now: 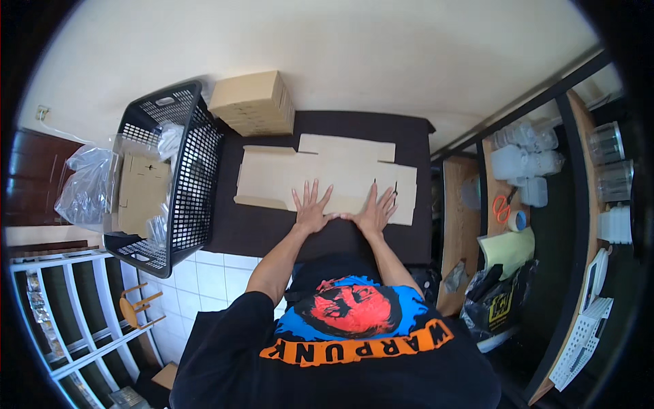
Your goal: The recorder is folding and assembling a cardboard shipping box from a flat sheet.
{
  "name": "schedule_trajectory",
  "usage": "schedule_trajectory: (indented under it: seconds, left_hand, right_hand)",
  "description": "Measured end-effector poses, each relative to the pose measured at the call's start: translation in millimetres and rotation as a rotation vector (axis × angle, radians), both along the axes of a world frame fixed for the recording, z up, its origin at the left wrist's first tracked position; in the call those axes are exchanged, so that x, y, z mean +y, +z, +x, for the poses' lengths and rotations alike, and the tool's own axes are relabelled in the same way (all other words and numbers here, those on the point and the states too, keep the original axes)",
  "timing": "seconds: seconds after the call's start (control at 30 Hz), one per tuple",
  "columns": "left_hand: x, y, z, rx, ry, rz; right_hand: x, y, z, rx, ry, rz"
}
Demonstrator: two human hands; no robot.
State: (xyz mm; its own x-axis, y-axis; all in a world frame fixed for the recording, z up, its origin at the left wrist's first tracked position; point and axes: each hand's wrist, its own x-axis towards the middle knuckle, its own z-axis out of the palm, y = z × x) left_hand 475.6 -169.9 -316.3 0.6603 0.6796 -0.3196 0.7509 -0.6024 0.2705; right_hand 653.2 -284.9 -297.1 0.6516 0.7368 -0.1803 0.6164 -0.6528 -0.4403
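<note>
A flat, unfolded brown cardboard box blank (327, 174) lies on the dark-covered table (235, 235). Its left edge has flaps that stand up a little, and short dark slots show toward its right side. My left hand (313, 209) presses palm down on the near edge of the cardboard, fingers spread. Beside it, my right hand (371, 213) rests the same way near the slots. The two thumbs meet at the tips. Neither hand grips anything.
A stack of folded cardboard boxes (252, 105) stands at the table's back left. Left of it, a tilted black plastic crate (194, 180) holds cardboard and clear plastic. Shelves on the right carry plastic containers (524, 157), orange-handled scissors (502, 206) and a tape roll (518, 220).
</note>
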Motion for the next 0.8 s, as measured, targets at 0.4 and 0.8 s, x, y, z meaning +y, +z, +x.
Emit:
schedule_trajectory:
  seconds: [0.4, 0.8]
  left_hand:
    - [8.8, -18.7, -11.6, -0.388, 0.13, -0.19]
    - [4.4, -17.8, -24.1, -0.345, 0.099, -0.027]
  right_hand:
    - [-14.4, 13.4, 28.8, 0.021, -0.018, -0.059]
    - [26.9, 36.5, 85.2, 0.0, 0.165, -0.362]
